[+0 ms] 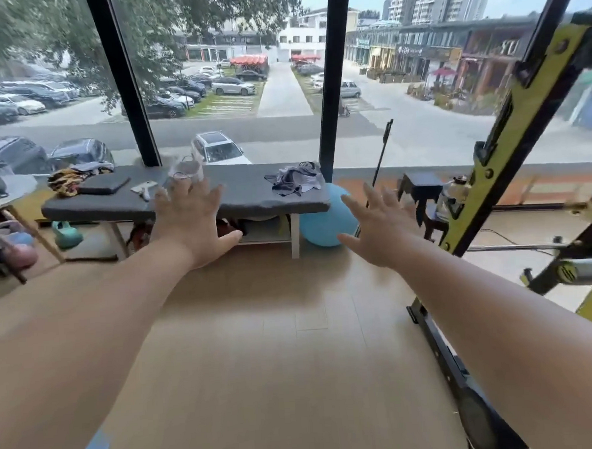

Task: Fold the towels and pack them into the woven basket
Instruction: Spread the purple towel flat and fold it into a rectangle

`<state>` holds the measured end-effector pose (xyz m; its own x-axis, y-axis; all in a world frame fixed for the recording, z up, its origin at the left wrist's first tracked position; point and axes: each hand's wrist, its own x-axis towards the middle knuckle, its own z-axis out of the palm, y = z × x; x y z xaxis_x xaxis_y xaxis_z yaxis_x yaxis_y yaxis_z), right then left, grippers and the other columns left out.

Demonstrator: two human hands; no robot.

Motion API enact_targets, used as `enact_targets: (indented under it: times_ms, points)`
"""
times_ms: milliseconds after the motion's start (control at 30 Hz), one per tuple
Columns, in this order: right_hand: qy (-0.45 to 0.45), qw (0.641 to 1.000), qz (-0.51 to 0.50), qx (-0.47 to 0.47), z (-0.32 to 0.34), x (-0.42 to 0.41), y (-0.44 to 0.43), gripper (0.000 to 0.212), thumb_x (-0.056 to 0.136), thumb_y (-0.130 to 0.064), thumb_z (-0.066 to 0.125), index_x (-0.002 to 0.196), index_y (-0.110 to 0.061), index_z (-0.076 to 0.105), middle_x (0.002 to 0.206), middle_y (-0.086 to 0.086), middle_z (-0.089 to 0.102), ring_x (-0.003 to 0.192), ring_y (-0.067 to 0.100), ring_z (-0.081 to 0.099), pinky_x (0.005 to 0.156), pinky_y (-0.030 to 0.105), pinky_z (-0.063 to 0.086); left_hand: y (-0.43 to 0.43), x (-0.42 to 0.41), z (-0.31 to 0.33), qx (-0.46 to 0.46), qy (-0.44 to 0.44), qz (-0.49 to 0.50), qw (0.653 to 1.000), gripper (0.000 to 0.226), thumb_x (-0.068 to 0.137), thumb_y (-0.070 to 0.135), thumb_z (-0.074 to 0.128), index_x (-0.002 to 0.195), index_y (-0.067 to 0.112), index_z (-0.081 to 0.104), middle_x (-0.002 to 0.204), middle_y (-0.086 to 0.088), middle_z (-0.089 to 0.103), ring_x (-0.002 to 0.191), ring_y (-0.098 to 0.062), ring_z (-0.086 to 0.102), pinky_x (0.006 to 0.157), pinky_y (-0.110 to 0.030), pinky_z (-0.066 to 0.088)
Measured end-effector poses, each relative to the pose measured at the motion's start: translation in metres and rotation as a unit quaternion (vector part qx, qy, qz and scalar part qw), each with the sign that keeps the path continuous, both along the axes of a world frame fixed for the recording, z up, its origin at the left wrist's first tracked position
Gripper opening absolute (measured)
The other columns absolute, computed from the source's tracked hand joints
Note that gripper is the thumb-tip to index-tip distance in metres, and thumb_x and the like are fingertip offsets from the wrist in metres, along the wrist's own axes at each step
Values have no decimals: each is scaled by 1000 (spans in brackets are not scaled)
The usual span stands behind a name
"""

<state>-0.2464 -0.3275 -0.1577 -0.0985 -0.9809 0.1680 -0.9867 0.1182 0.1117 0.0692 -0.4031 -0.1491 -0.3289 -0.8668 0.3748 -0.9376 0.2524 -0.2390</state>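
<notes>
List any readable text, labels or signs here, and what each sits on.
None legible.
Dark shopfront sign across the street: white script, too blurred.
Brown shopfront beside it: large pale letters, too blurred.
Silver barbell sleeve on the yellow steel rack: round dark mark, too small.

a: where are the hands?
b: both bare forearms stretch straight out ahead, raised in the air. the left hand (193,223) is spread, palm down, fingers straight.
a: and the other?
b: the right hand (379,228) is the same, fingers fanned apart, holding nothing.
</notes>
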Motion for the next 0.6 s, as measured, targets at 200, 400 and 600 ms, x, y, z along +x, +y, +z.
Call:
enact_targets:
  times_ms: [200, 400, 600]
  points:
    - [-38, 999, -12, 32, -34, -15, -116, 79, 93, -72, 36, 157, -42, 3, 169, 4, -6, 154, 33, -3, 120, 65, 3, -115, -31, -36, 41, 1, -7, 999, 89, 76, 76, 48, 148, 27, 28, 147, -3, 40, 137, -31, 31, 110, -59, 27]
    - [-80, 993, -18, 82, -83, -73, -256, 74, 94, -70, 35, 158, -43, 8, 169, 1, -2, 154, 34, -2, 120, 62, 2, -252, -88, -78, 106, 6, -3, 994, 88, 79, 71, 53, 150, 26, 27, 152, 0, 37, 146, -29, 23, 115, -59, 21]
    - [-84, 986, -12, 144, -115, -137, -393, 76, 93, -74, 31, 158, -42, 9, 169, 6, 2, 154, 36, 3, 120, 65, 4, -371, -160, -103, 160, 21, 25, 987, 86, 81, 69, 55, 151, 27, 26, 153, 0, 35, 145, -28, 23, 116, -53, 21]
